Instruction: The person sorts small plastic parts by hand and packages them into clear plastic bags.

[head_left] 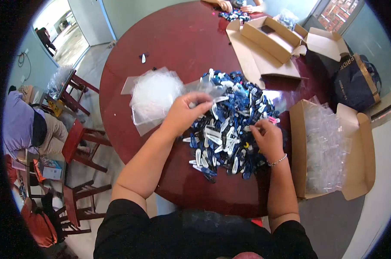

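Note:
A large heap of blue, black and white hair clips (pixel 225 140) lies on the round dark red table (pixel 178 34). Over the heap's left side, my left hand (pixel 187 113) is closed, pinching a clear plastic bag (pixel 204 87); a white clip (pixel 220 99) shows at its fingertips. My right hand (pixel 269 139), with a bracelet at the wrist, is over the heap's right side, fingers curled together around something too small to make out. Left of the heap is a stack of clear plastic bags (pixel 156 93). One loose clip (pixel 143 58) lies farther back.
On the right stands an open cardboard box (pixel 299 146) filled with clear packages (pixel 325 151). More open cardboard boxes (pixel 269 41) and a dark bag (pixel 355 82) are behind it. Another person's hands (pixel 225 5) are at the far edge. Red stools (pixel 81 144) and a seated person (pixel 25 123) are at left.

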Tool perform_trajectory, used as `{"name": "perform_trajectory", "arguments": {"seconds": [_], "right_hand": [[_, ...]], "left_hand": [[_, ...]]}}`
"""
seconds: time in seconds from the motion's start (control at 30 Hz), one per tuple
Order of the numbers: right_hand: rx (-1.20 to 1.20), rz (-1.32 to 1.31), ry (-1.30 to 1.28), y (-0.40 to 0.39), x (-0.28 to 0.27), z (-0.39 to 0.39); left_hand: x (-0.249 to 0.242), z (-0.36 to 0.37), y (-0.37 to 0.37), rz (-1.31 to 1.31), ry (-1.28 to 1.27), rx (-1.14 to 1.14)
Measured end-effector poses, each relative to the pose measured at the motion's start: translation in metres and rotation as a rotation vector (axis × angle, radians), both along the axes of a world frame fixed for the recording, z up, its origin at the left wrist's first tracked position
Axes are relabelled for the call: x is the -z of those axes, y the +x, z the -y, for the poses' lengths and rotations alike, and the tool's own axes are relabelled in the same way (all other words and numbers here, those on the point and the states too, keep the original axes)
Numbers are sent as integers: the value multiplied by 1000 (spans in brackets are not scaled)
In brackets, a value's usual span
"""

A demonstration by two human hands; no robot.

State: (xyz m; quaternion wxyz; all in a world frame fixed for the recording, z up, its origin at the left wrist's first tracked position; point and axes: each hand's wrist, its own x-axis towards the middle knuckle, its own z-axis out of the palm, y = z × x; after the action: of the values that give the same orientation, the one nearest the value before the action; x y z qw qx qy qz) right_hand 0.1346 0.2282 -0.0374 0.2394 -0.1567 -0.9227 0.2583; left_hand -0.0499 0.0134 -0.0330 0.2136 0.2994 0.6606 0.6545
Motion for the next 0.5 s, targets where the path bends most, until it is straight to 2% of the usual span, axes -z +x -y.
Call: {"name": "perform_trajectory", "arguments": {"seconds": [0.1, 0.13, 0.17, 0.23, 0.3, 0.37, 0.5], "right_hand": [[-21, -102, -9, -2, 3, 2], [-57, -148, 129, -3, 0, 1], [-65, -151, 138, -4, -6, 6], [14, -114, 57, -3, -17, 17], [-21, -110, 63, -7, -19, 25], [-151, -151, -42, -16, -23, 41], [-346, -61, 62, -36, -28, 55]], "left_hand": [[-6, 2, -2, 73, 37, -43], [-5, 4, -3, 78, 39, -51], [-6, 4, -5, 77, 45, -51], [-6, 5, -8, 126, 100, -60], [-7, 4, -8, 103, 109, -64], [-7, 5, -6, 84, 111, -64], [-10, 7, -8, 69, 124, -88]]}}
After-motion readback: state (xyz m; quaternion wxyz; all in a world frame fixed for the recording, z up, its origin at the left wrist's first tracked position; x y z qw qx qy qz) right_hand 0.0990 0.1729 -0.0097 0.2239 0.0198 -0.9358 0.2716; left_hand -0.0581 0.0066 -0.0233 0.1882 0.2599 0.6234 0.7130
